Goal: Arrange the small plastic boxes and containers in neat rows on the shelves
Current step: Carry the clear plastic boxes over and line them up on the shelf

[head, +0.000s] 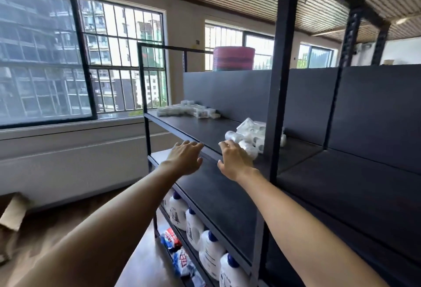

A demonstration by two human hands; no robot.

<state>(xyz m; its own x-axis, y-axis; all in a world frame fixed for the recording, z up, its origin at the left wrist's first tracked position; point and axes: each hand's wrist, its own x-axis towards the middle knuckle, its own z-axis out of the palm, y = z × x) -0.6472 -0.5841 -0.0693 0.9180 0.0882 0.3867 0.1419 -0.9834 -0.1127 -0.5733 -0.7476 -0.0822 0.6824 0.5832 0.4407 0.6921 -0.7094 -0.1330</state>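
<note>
I see both hands raised at the front edge of the dark shelf (205, 127) in the frame's centre. My left hand (185, 158) is spread, fingers straight, holding nothing. My right hand (232, 160) reaches with loose fingers at the nearest clear plastic containers (249, 136) piled centre-right; whether it touches them I cannot tell. More small boxes (189, 110) lie scattered further back, upper centre. White bottles (205, 241) stand below.

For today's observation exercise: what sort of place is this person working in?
Probably a shop or stockroom being set up: dark metal shelving, a row of white detergent bottles below, and small plastic boxes piled loosely.
</note>
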